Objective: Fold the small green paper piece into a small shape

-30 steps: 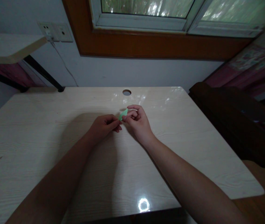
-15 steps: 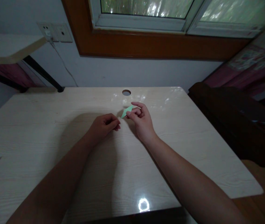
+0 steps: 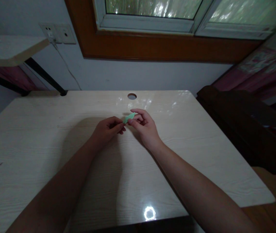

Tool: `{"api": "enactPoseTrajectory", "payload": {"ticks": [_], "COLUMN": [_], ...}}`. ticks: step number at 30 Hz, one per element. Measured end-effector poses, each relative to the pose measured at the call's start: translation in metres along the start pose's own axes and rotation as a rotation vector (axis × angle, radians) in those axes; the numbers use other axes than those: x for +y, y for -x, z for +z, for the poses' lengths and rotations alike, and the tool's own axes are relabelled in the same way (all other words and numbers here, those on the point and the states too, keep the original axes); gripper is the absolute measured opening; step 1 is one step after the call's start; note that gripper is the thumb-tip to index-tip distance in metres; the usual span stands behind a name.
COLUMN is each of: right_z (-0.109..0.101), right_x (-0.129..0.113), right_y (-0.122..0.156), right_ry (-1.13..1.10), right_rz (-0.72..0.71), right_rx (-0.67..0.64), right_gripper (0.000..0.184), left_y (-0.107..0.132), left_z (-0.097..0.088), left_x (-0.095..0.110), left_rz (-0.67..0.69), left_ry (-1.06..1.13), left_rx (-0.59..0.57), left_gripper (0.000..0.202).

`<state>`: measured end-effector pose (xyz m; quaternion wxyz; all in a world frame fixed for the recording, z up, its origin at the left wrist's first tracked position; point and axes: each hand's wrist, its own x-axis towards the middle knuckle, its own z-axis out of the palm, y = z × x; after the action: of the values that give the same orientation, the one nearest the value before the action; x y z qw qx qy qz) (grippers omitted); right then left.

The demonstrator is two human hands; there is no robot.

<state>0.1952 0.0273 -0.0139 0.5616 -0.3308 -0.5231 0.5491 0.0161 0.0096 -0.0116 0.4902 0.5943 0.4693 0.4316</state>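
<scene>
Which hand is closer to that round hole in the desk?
Right. The right hand is just this side of the hole; the left hand is also this side, but farther back and off to the left.

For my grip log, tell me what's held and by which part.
The green paper: the left hand pinches its left end, the right hand its lower edge near the middle.

Looks like a home — patterned pink curtain (image 3: 259, 69), wood-framed window (image 3: 147, 23), pale desk (image 3: 196, 132), wall sockets (image 3: 66, 34).
</scene>
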Motion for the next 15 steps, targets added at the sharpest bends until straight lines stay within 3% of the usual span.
{"api": "enactPoseTrajectory", "payload": {"ticks": [15], "right_z": [-0.0017], "right_x": [0.0049], "right_y": [0.0009], "right_ry": [0.137], "right_rz": [0.022], "right_rx": [-0.045], "right_gripper": [0.031], "left_y": [-0.0023], "left_z": [0.0008], "left_x": [0.0044], "left_rz": [0.013], "left_ry": [0.091], "left_rx": [0.182], "left_gripper": [0.023]}}
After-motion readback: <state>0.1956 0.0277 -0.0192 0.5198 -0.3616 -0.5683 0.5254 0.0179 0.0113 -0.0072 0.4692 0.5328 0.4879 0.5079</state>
